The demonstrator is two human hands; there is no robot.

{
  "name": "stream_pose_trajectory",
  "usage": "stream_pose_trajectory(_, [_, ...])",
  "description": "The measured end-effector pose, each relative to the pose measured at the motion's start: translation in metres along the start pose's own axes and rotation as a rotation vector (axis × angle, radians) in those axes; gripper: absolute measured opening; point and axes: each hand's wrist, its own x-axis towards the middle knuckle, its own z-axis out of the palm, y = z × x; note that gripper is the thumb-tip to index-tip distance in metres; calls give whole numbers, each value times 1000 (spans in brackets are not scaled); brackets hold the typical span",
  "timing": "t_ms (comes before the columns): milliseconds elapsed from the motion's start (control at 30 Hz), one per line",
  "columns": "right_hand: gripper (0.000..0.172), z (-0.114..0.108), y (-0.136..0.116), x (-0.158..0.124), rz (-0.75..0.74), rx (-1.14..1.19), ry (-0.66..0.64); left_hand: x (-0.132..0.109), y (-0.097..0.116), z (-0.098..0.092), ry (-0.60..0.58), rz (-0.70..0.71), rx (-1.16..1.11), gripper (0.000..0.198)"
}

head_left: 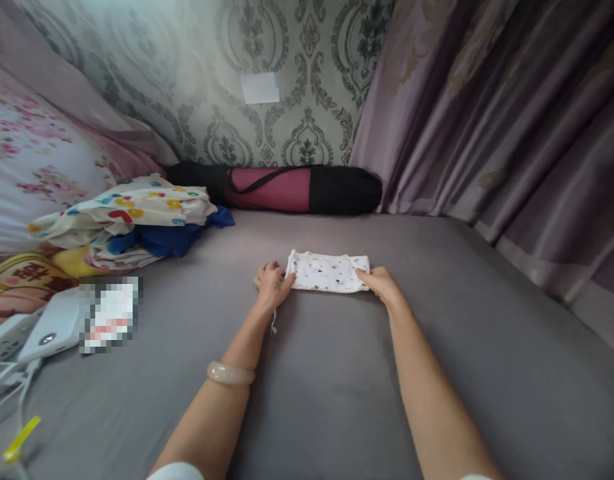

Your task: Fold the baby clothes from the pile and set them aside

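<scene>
A small white cloth piece with a scattered print (pixel 329 272), folded into a flat rectangle, is stretched level between my two hands, just over the grey sheet. My left hand (pixel 275 280) pinches its left end, thumb on top and fingers behind. A thin white string (pixel 273 323) dangles below that hand. At the opposite end, my right hand (pixel 381 281) grips the right edge, its thumb lying on the print and the other fingers hidden beneath. What kind of garment or cloth it is, I cannot make out.
Grey sheet (pixel 327 387) covers the bed. A black and maroon long bag (pixel 271 189) lies against the wall. Piled clothes (pixel 151 207) are at left, near a white power strip (pixel 9 337), a white box-shaped device (pixel 57 327) and cables. Purple curtains (pixel 437 120) hang at right.
</scene>
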Motion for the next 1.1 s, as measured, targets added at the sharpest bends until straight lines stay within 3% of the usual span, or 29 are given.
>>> stream_pose_trajectory(200, [15, -3, -13, -15, -46, 203, -59, 0, 4, -7, -11, 6, -247, 32])
stream_pose_trajectory(367, [13, -26, -17, -24, -7, 416, -252, -4, 8, -26, -99, -26, -495, 22])
stream_pose_trajectory(467, [15, -42, -10, -28, -22, 373, -360, -8, 9, -42, -264, -28, -508, 11])
stream_pose_trajectory(567, [23, -51, -3, -33, 11, 272, -532, -15, 12, -58, -459, -52, -253, 9])
stream_pose_trajectory(633, [27, -54, -1, -35, 50, 206, -582, -20, 16, -67, -395, -56, 35, 15])
stream_pose_trajectory(733, [29, -55, -2, -37, 72, 193, -559, -27, 24, -72, -108, 32, 303, 27])
stream_pose_trajectory(833, [27, -54, -4, -36, 77, 225, -517, -32, 36, -61, 0, 300, 254, 29])
stream_pose_trajectory(933, [23, -51, -6, -35, 74, 231, -494, -36, 48, -34, -148, 519, 123, 36])
stream_pose_trajectory(1000, [22, -49, -5, -34, 68, 248, -514, -40, 55, -15, -248, 551, 111, 42])
stream_pose_trajectory(1100, [26, -47, -2, -33, 33, 308, -597, -46, 60, 5, -281, 517, 155, 51])
